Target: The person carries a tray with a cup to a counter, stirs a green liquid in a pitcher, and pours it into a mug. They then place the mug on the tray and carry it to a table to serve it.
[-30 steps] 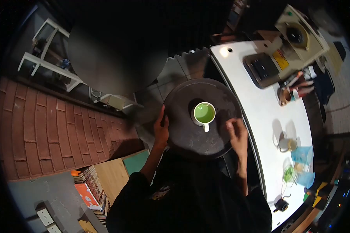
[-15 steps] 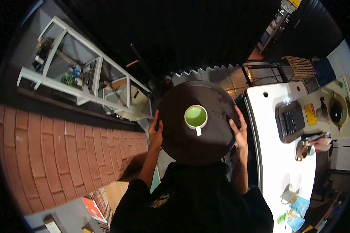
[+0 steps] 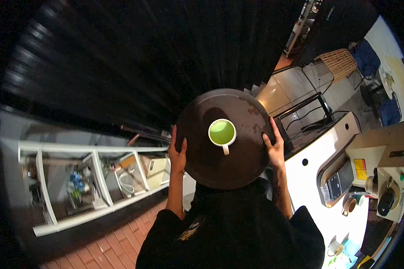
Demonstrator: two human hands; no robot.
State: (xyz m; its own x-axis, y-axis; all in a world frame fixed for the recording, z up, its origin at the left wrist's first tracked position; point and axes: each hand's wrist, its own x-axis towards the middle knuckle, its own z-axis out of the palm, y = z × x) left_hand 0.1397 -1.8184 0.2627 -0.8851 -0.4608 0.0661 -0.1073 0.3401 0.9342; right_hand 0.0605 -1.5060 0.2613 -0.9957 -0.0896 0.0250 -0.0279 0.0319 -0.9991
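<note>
Turning since a moment ago, the person has left the white counter (image 3: 312, 188) off to the right, and a white shelf (image 3: 94, 179) now lies low on the left. The left hand (image 3: 178, 153) clasps the left rim of the round dark tray (image 3: 211, 167), and the right hand (image 3: 274, 149) clasps the right rim. A white cup (image 3: 222, 132) of green drink stands upright near the tray's middle, apart from both hands, its handle pointing towards the person.
</note>
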